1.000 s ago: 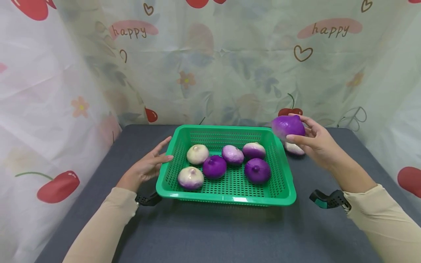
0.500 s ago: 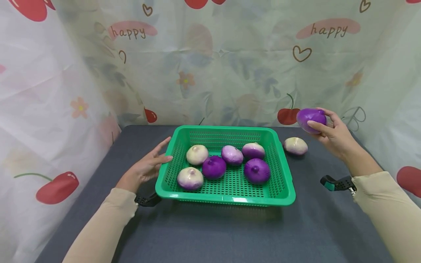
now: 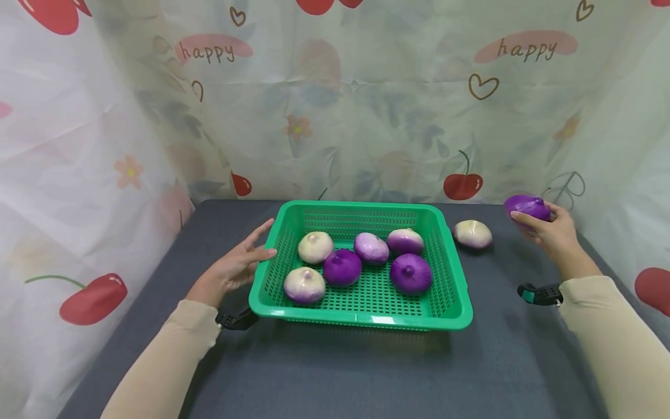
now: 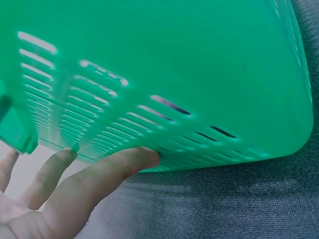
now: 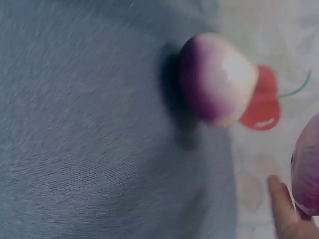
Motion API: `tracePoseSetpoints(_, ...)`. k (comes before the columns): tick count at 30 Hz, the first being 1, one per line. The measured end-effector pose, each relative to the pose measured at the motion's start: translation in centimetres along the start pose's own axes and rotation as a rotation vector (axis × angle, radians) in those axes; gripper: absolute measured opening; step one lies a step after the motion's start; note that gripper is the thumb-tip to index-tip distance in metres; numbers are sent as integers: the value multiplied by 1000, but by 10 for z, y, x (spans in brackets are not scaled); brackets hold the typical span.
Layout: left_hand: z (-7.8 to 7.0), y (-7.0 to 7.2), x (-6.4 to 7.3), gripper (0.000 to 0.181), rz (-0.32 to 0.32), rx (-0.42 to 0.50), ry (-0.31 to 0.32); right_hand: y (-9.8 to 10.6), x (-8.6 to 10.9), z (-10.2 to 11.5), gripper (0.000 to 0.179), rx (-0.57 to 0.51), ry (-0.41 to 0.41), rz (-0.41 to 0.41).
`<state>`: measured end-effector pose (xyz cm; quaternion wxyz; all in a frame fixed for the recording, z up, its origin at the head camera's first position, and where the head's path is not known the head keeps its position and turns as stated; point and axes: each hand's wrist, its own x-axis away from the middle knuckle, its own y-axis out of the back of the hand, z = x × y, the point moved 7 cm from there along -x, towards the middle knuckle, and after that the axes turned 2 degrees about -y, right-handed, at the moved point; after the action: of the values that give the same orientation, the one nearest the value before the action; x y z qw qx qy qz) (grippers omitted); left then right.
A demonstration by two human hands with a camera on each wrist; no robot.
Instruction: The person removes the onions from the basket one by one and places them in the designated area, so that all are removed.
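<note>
In the head view my right hand holds a purple onion over the table's far right corner, with the thumb across its near side. That onion and a fingertip show at the right edge of the right wrist view. A pale onion with a purple flush lies on the table to the left of this hand. My left hand is at the left side of a green plastic basket, fingers extended. The left wrist view shows its fingertips against the slotted outer wall.
Several onions, some dark purple and some whitish, lie inside the basket. The dark grey table is bounded by a printed curtain at the back and both sides.
My right hand has carried the purple onion rightward from beside the basket's rim, then lowered it toward the table's far right. The pale onion behind it has come into full view. My left hand stays put.
</note>
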<state>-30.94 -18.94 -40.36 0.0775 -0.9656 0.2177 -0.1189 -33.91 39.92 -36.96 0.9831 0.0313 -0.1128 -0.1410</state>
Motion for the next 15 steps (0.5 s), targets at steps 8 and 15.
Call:
tracePoseSetpoints(8,-1,0,0,80,8,5,-2,6,-12,-33,102,303,-8,-125)
tracePoseSetpoints(15,0,-1,0,80,3,15,3,7,-16,-51,98,354,3,-178)
